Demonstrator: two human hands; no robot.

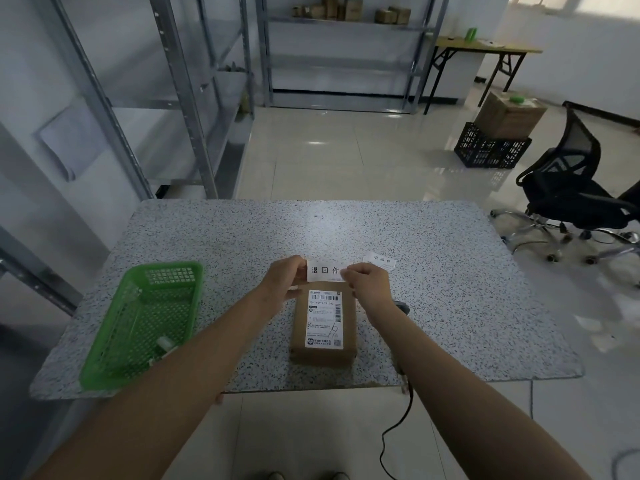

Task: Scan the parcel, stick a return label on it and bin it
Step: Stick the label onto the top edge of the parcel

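Both hands pinch a white label (325,270) printed "退回件", the left hand (284,277) at its left edge, the right hand (365,282) at its right, just beyond the parcel (323,327). The parcel lies mid-tabletop (450,289), its barcoded shipping label up. Another "退回件" label (380,261) lies beyond-right of the parcel. Left of the parcel, a green basket (104,358) holds a small pale item (165,342).
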